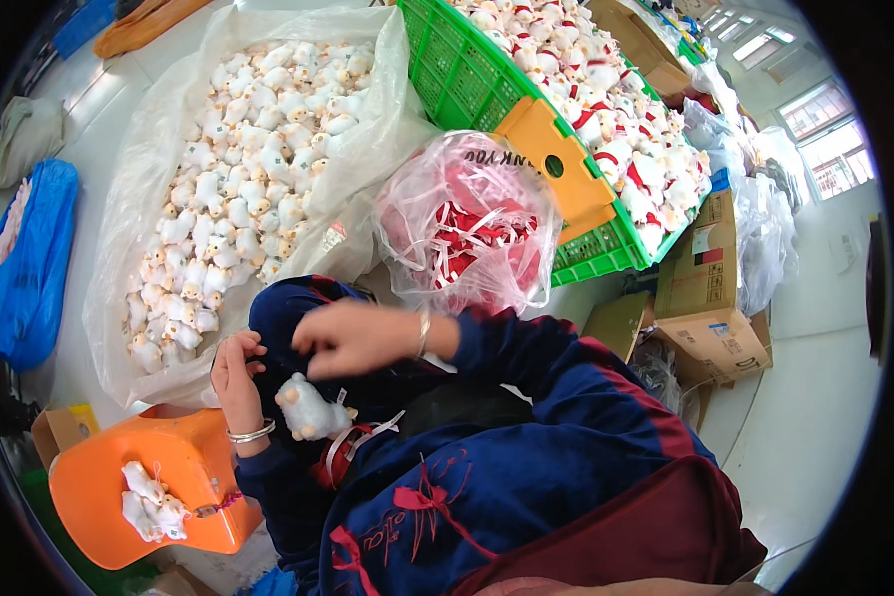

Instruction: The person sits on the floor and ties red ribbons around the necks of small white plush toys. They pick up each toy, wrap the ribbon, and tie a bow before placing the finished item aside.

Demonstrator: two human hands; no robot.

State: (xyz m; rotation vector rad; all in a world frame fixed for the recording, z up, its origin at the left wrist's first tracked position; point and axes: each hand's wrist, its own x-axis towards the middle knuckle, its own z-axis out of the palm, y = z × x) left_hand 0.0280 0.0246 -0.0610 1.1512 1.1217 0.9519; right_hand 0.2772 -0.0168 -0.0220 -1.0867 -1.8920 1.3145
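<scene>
The small white plush animal toy (313, 410) lay on the navy-clothed lap (385, 390), presumably light, soft and best held around its torso; the left hand (235, 379) and blurred right hand (353, 339) had bent fingers, any pinch being indeterminable.

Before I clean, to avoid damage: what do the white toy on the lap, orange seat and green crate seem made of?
White toy: probably plush fabric, matte; surface looks fuzzy. Orange seat: likely moulded plastic, glossy; smooth with highlights. Green crate: apparently rigid plastic, slightly shiny; lattice walls.
</scene>
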